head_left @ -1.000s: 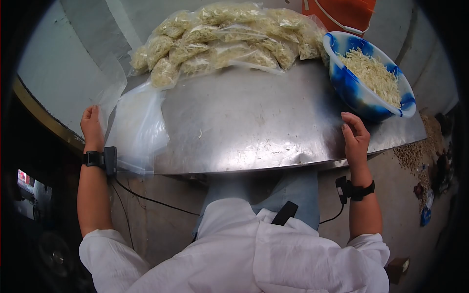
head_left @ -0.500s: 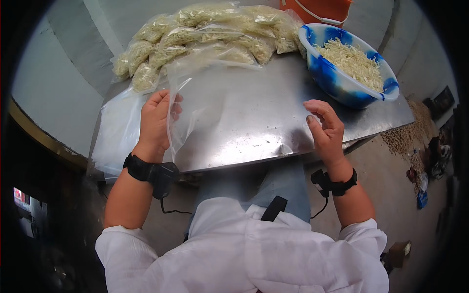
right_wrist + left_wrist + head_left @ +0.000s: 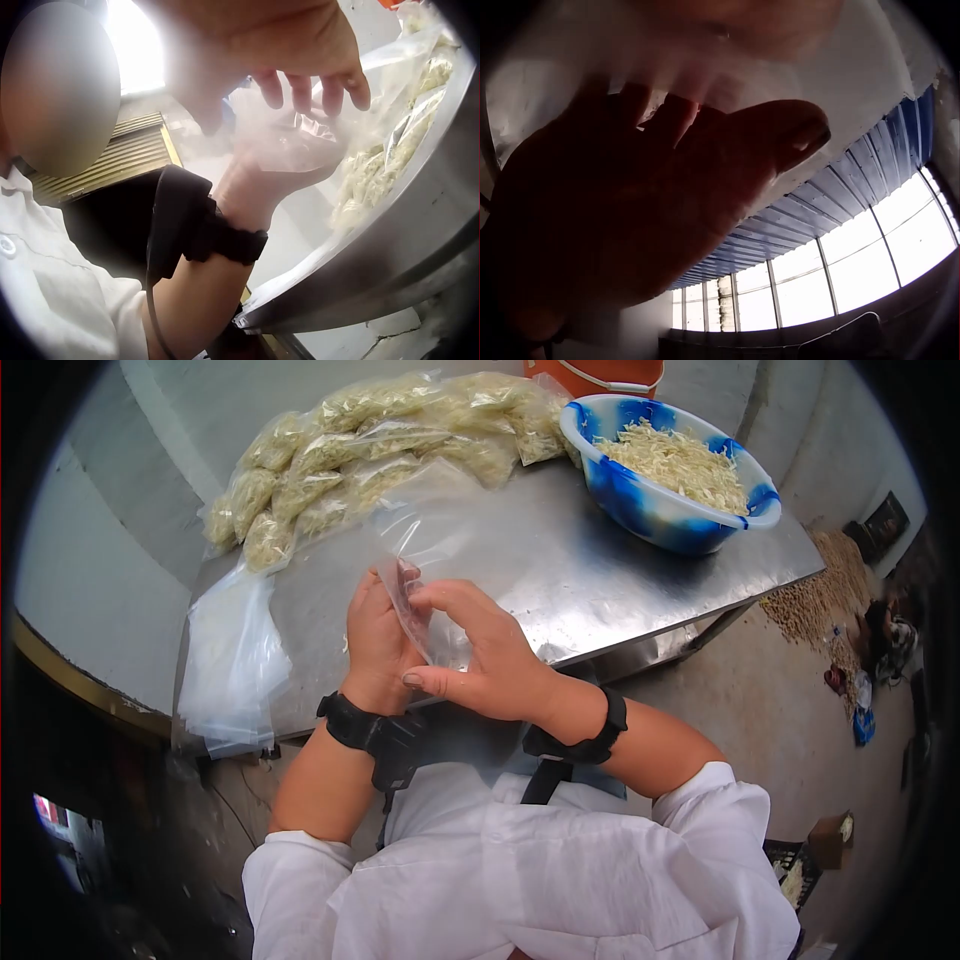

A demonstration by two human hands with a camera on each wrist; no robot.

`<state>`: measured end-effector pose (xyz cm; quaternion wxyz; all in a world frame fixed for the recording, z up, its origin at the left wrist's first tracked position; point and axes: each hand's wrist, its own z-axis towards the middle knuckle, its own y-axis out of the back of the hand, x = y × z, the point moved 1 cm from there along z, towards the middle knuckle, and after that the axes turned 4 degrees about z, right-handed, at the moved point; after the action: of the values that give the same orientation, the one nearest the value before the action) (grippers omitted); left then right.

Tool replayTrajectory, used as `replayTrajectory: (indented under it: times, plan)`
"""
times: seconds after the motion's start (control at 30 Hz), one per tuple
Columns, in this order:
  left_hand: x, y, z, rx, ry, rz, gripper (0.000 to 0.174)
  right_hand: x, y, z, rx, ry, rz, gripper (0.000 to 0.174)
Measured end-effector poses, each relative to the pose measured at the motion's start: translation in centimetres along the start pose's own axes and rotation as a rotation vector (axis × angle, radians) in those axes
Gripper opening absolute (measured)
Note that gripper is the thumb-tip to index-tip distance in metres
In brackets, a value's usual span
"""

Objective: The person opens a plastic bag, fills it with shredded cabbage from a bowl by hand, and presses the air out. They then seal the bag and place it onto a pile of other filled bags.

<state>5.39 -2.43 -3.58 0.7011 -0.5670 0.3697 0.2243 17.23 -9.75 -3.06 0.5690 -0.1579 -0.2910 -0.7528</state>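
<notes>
In the head view, my left hand [image 3: 378,640] holds a clear plastic bag [image 3: 415,540] upright over the near part of the metal table. My right hand [image 3: 495,660] is right beside it, thumb spread away from the bent fingers, with the fingertips at the bag's edge. The right wrist view has those fingers [image 3: 300,90] hanging loosely over the bag [image 3: 289,154]. Dark in the left wrist view, my left hand [image 3: 645,187] has its thumb extended. A stack of flat plastic bags [image 3: 235,665] lies to the left.
Filled bags of pale shreds [image 3: 340,455] are piled along the back of the metal table [image 3: 600,600]. At the back right stands a blue and white basin [image 3: 640,500] of pale shreds [image 3: 680,465]. Behind it is an orange bucket [image 3: 600,375].
My left hand has brought the plastic bag from the stack at the left toward the middle. My right hand has moved left from the table's right side to meet it.
</notes>
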Motion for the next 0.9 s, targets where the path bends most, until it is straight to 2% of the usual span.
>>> replayTrajectory:
  times: [0.03, 0.07, 0.13, 0.17, 0.27, 0.33, 0.37, 0.43, 0.47, 0.53, 0.57, 0.63, 0.67, 0.73, 0.77, 0.8, 0.83, 0.87, 0.9]
  plan:
    - [-0.1, -0.2, -0.4, -0.048, -0.077, 0.074, 0.010, 0.1, -0.3, 0.0, 0.011, -0.086, 0.056, 0.058]
    - [-0.1, -0.4, -0.7, -0.040, -0.076, 0.075, 0.010, 0.5, -0.5, 0.1, 0.006, -0.083, 0.051, 0.058]
    - [-0.5, -0.7, -1.5, -0.054, -0.210, 0.173, 0.012, 1.2, -0.9, 0.3, 0.029, -0.250, 0.180, 0.060]
    - [-0.8, -1.0, -2.1, -0.047, -0.211, 0.174, 0.012, 1.3, -1.1, 0.4, 0.024, -0.246, 0.177, 0.060]
    - [-2.1, -1.5, -4.0, -0.116, -0.262, 0.242, 0.019, 0.8, -2.1, 0.8, 0.055, -0.281, 0.349, 0.052]
    - [-2.9, -0.9, -5.2, -0.083, -0.417, 0.397, 0.029, -0.3, -3.2, 1.1, 0.121, -0.446, 0.658, 0.046]
    - [-3.3, -0.7, -5.8, -0.085, -0.420, 0.398, 0.029, -0.7, -3.7, 1.3, 0.124, -0.443, 0.660, 0.046]
    - [-4.1, -0.4, -7.2, -0.022, -0.499, 0.519, 0.034, -0.9, -4.6, 2.2, 0.178, -0.392, 0.740, 0.031]
    - [-4.7, 0.0, -7.8, -0.027, -0.503, 0.519, 0.034, -0.8, -4.9, 2.6, 0.183, -0.390, 0.742, 0.031]
    - [-5.9, 0.9, -8.9, -0.049, -0.520, 0.557, 0.036, -0.4, -5.4, 3.7, 0.266, -0.233, 0.632, 0.024]
    - [-6.3, 1.4, -9.4, -0.050, -0.523, 0.556, 0.036, -0.5, -5.8, 4.3, 0.268, -0.230, 0.632, 0.024]
    - [-7.0, 2.2, -10.4, -0.010, -0.567, 0.599, 0.035, -0.8, -6.8, 5.3, 0.465, -0.299, 0.811, 0.022]
    - [-7.5, 2.4, -11.0, -0.016, -0.593, 0.635, 0.035, -0.8, -7.3, 5.5, 0.469, -0.297, 0.809, 0.022]
    - [-8.1, 3.1, -11.6, 0.032, -0.614, 0.676, 0.034, -0.8, -8.2, 5.7, 0.570, -0.533, 1.249, 0.020]
    - [-8.3, 3.2, -11.7, 0.081, -0.628, 0.718, 0.033, -1.0, -8.0, 5.7, 0.572, -0.533, 1.248, 0.020]
    - [-8.3, 3.2, -11.5, 0.080, -0.628, 0.717, 0.033, -1.5, -7.6, 5.6, 0.491, -0.679, 1.253, 0.018]
    - [-8.0, 3.1, -10.9, 0.085, -0.544, 0.752, 0.033, -2.0, -7.0, 5.4, 0.407, -0.827, 1.252, 0.017]
    - [-7.6, 3.1, -10.2, 0.089, -0.456, 0.783, 0.032, -2.5, -6.3, 5.3, 0.408, -0.835, 1.247, 0.017]
    - [-7.2, 3.0, -9.3, 0.087, -0.452, 0.777, 0.032, -3.2, -5.4, 5.3, 0.361, -0.904, 1.145, 0.017]
